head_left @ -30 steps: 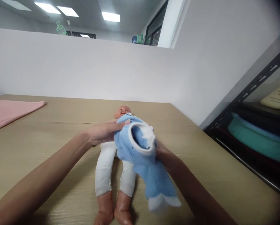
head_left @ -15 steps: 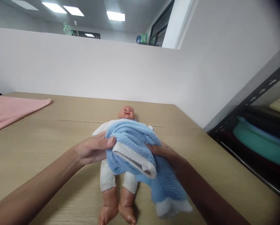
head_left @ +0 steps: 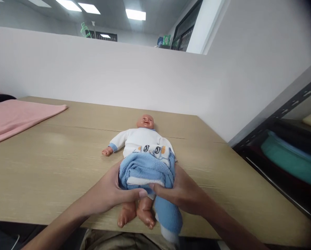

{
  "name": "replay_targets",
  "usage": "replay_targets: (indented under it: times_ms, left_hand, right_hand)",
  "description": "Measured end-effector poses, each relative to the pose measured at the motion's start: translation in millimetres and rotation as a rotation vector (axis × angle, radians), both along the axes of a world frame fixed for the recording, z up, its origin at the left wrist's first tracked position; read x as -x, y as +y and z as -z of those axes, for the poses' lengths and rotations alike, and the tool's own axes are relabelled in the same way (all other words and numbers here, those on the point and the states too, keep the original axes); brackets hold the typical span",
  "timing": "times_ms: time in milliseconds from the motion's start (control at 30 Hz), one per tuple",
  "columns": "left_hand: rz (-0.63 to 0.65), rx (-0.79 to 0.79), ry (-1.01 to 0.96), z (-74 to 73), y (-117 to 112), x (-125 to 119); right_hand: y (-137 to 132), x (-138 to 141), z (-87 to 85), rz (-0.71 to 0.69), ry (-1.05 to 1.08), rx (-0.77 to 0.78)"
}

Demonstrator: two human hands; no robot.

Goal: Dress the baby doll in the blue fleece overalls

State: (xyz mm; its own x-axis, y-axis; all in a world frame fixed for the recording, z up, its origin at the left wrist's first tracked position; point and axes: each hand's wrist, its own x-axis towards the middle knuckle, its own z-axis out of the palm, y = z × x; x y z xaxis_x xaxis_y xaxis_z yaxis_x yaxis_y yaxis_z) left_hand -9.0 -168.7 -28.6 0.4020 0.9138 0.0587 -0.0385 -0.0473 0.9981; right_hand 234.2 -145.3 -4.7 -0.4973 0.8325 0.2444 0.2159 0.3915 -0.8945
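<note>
A baby doll (head_left: pixel 139 137) lies on its back on the table, dressed in a white top with blue cuffs. A cartoon face with large eyes shows at its belly. Over its lower body and legs are blue fleece trousers (head_left: pixel 145 168), one leg bunched up around its white cuff. The other leg hangs down past the doll's feet, near the table's front edge. On the left side of the bunch, my left hand (head_left: pixel 113 191) grips the fabric, thumb in front. My right hand (head_left: pixel 183 191) grips the opposite side, its thumb at the white cuff. Fabric hides most fingers.
A pink cloth (head_left: pixel 19 116) lies at the left of the wooden table (head_left: pixel 66 163). Behind it rises a white wall (head_left: pixel 113 76). At the right stands a dark metal shelf (head_left: pixel 270 170) holding a teal basin-like item (head_left: pixel 288 156).
The trousers have come down from the doll's chest toward its legs, uncovering its white top. Both hands moved down with them, thumbs now closer together. The view has tilted down slightly.
</note>
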Motion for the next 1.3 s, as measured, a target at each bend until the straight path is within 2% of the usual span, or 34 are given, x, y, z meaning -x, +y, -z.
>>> replay_targets:
  times_ms: [67, 133, 233, 333, 500, 700, 800, 1000, 1133, 1200, 1300]
  left_hand:
    - [-0.122, -0.023, 0.042, 5.2, -7, -4]
    - [-0.222, -0.038, 0.077, 13.1, -13, -7]
    - [-0.293, -0.024, 0.132, 28.9, -20, -8]
    - [-0.332, 0.024, 0.161, 44.9, -22, -8]
    - [-0.312, 0.047, 0.136, 58.7, -13, -12]
    - [-0.275, 0.043, 0.133, 59.5, 3, -13]
    - [-0.258, 0.017, 0.111, 58.6, 15, -14]
    - [-0.236, 0.008, 0.048, 60.5, 54, -20]
    - [-0.256, -0.012, 0.063, 52.1, 73, -23]
    - [-0.271, -0.033, 0.062, 45.0, 71, -21]
    - [-0.309, -0.028, 0.123, 38.2, 56, -13]
  right_hand:
    - [-6, 1, 8.9, 0.198, -0.100, -0.045]
    - [-10, 1, 16.6, 0.292, -0.193, -0.082]
    - [-11, 5, 24.7, 0.252, -0.269, -0.070]
    - [-7, 10, 31.2, 0.199, -0.281, 0.005]
    - [7, 12, 46.5, 0.184, -0.274, 0.103]
    - [23, 9, 65.9, 0.175, -0.190, 0.149]
    - [33, 8, 73.3, 0.219, -0.166, 0.150]
    - [68, 5, 81.2, 0.333, -0.176, 0.054]
    - [86, 6, 69.9, 0.380, -0.258, 0.000]
    - [84, 8, 58.8, 0.365, -0.283, -0.007]
    - [70, 11, 42.0, 0.281, -0.322, 0.026]
